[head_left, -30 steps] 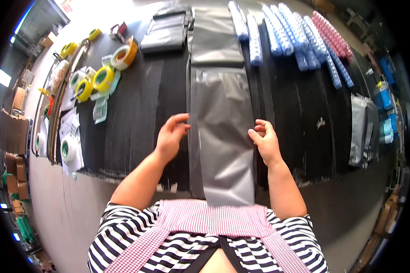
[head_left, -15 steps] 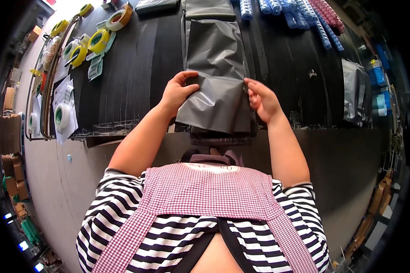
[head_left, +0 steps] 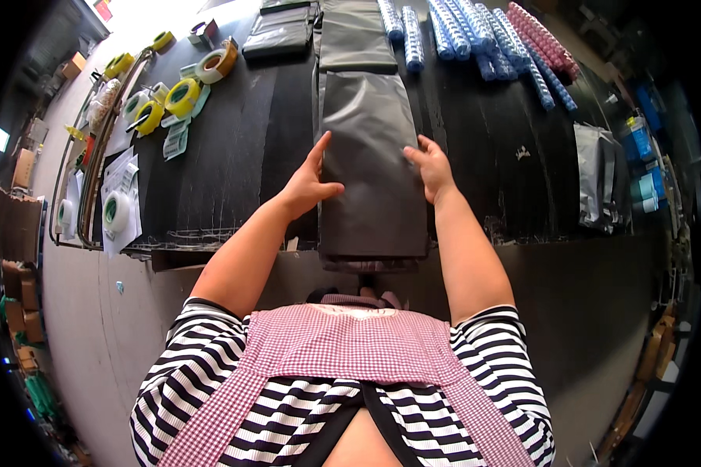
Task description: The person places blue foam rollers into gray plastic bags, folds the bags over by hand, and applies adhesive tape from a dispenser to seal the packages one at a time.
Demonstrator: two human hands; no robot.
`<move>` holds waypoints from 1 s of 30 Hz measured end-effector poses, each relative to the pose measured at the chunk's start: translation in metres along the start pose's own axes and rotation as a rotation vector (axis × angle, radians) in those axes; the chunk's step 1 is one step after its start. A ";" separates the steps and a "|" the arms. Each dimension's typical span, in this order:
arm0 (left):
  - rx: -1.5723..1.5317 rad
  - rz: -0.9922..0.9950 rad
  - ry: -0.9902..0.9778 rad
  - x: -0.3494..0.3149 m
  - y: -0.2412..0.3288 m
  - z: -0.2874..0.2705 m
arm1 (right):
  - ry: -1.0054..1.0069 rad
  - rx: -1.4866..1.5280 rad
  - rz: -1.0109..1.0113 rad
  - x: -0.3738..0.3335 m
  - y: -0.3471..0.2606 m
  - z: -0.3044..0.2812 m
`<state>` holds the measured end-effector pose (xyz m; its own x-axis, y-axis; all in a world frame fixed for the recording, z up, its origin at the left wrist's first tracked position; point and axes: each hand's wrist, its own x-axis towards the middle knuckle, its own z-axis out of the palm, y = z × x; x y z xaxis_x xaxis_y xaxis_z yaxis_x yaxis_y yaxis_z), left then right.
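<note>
A grey plastic mailing bag [head_left: 372, 187] lies lengthwise in front of me on top of a stack, its near end hanging slightly past the table's front edge. At its left side is my left hand [head_left: 308, 185], open, with thumb and index finger spread and the thumb tip over the bag's edge. My right hand [head_left: 431, 166] is at the right side, fingers apart and slightly blurred, its thumb reaching over the border. Neither hand grips the bag. Beyond it lies a second grey bag pile [head_left: 358, 39], partly covered by the near one.
The black table [head_left: 226, 148] has scratched front edges. On its left are tape rolls [head_left: 183, 97], labels [head_left: 176, 140] and a white tape roll on papers [head_left: 117, 210]. Blue patterned rolls [head_left: 475, 31] and pink ones [head_left: 544, 40] lie far right, above silver-grey packets [head_left: 597, 175].
The top bag was skewed and creased with its near end loose; now it lies flatter and straighter on the stack. Both hands have loosened from its edges. The view has shifted slightly.
</note>
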<state>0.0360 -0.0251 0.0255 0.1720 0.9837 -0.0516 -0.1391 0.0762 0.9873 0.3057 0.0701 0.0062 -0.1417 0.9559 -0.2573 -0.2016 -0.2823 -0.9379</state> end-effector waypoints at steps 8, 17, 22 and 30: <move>-0.068 -0.165 0.212 0.154 0.032 -0.043 | -0.141 0.060 0.018 0.021 -0.003 -0.006; -0.071 -0.135 0.232 0.253 -0.002 -0.072 | -0.158 0.012 -0.074 0.023 0.006 -0.009; 0.161 0.057 0.612 0.266 -0.033 -0.086 | 0.025 0.056 -0.060 0.033 0.012 -0.005; 0.214 0.115 0.759 0.259 -0.018 -0.093 | -0.002 -0.190 -0.106 0.008 0.024 -0.005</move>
<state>-0.0080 0.2438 -0.0194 -0.5541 0.8315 0.0401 0.0879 0.0106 0.9961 0.3047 0.0710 -0.0196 -0.1313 0.9792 -0.1545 -0.0297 -0.1596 -0.9867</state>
